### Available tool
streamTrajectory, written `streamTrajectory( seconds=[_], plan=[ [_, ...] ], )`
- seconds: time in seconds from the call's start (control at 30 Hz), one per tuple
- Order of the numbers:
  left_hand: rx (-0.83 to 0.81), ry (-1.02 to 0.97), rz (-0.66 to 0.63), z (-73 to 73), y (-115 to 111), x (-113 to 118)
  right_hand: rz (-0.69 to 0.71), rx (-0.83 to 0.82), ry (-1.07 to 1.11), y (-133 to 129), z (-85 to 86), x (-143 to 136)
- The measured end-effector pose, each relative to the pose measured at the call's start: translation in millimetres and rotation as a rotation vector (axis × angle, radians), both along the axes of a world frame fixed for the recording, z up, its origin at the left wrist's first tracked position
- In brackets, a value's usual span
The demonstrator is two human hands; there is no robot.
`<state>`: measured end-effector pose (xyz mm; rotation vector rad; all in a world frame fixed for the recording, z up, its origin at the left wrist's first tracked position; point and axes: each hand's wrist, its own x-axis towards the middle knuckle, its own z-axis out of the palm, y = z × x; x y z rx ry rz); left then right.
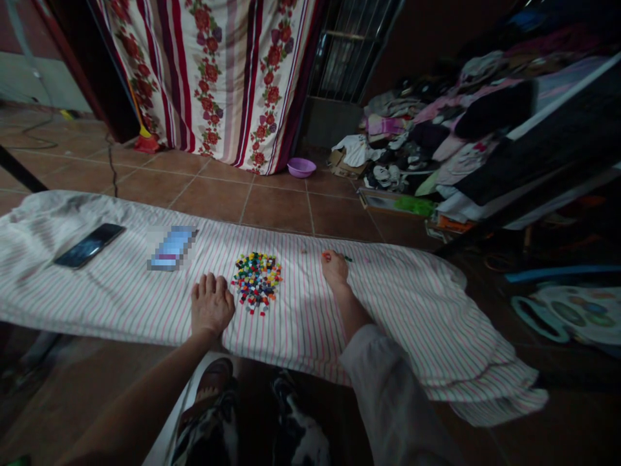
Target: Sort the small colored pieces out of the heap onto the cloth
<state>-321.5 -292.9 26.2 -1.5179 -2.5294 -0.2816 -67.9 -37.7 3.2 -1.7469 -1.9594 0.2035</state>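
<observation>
Pile: we see a loose heap of tiny multi-coloured cube-like pieces (257,281), roughly oval, spread low; lies approx. mid-cloth, b/w both hands.
Colours: red, yellow, green, orange, blue, white & grey, all mixed; darker green gathers more at upper left, yellow more at the right edge.
Pile edge: uneven; a few pcs., e.g. red & grey, lie at the near end, a bit looser than the rest. Single shapes are too small for us to tell exactly.
Cloth: white fabric w/ thin pink & grey-green stripes (301,317), wrinkled, under the pile.
Left hand: our left hand (212,305) is palm down on the cloth, fingers extended & close together, just beside the pile; what is under the palm, if anything, we can't tell.
Right hand: our right hand (334,268) is to the right of the pile, fingers curled in; orange-red spot shows at the fingertips, but whether it is a held pc. we can't tell.
Strays: small dark green piece (348,259) just beside the right hand, faint pink piece (367,261) further right.
Far left: black rectangular phone (90,246), plus pixelated light-blue rectangle (173,248) b/w phone & pile.
</observation>
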Motion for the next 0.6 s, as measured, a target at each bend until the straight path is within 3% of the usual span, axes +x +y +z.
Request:
streamTrajectory(
  seconds=[0.23,0.33,0.47,0.6],
  plan=[
    [0.018,-0.014,-0.006,-1.4,0.4,-0.7,0.007,0.109,0.113,-15.5,15.7,-6.6],
    [0.028,0.006,-0.013,-3.0,0.6,-1.1,0.15,0.114,0.181,-41.2,19.8,-26.5],
    [0.041,0.034,-0.011,-3.3,0.5,-1.0,0.4,-0.049,0.118,-81.8,19.5,-65.6],
    [0.042,0.042,-0.011,-1.8,-0.2,-0.7,0.44,-0.13,-0.013,-105.6,21.7,-95.4]
  ],
)
